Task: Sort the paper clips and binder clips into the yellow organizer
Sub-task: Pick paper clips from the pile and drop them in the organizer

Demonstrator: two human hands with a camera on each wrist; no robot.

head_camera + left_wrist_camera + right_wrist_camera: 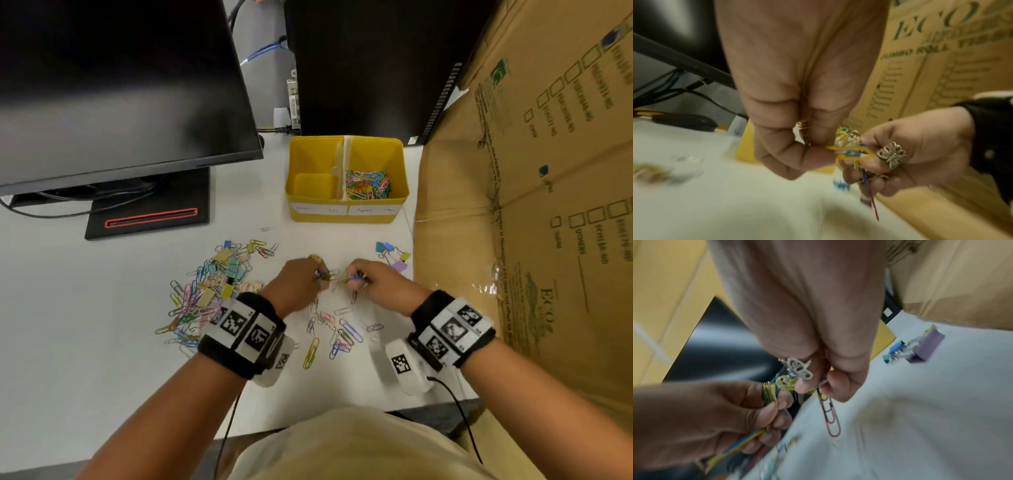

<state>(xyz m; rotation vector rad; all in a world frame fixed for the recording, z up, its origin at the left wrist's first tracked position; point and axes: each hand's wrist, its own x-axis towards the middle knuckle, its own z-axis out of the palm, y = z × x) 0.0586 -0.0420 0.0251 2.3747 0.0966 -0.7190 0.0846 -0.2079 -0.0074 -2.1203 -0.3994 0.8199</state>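
The yellow organizer (347, 205) stands at the back of the white desk; its right compartment holds coloured paper clips (368, 185), its left one looks bare. My left hand (301, 279) and right hand (371, 281) meet above the desk, each pinching a bunch of paper clips. The left hand's (797, 146) bunch includes a yellow clip (851, 153). A red clip (829, 415) dangles from the right hand (838, 381), whose finger wears a butterfly ring (892, 154). A mixed heap of binder and paper clips (212, 291) lies left of the hands. Loose paper clips (337, 334) lie under them.
A small group of binder clips (392, 255) lies at the right, by a large cardboard box (531, 205) that walls that side. A monitor (120, 89) on its black stand (150, 212) fills the back left, and a second dark screen (373, 65) rises behind the organizer.
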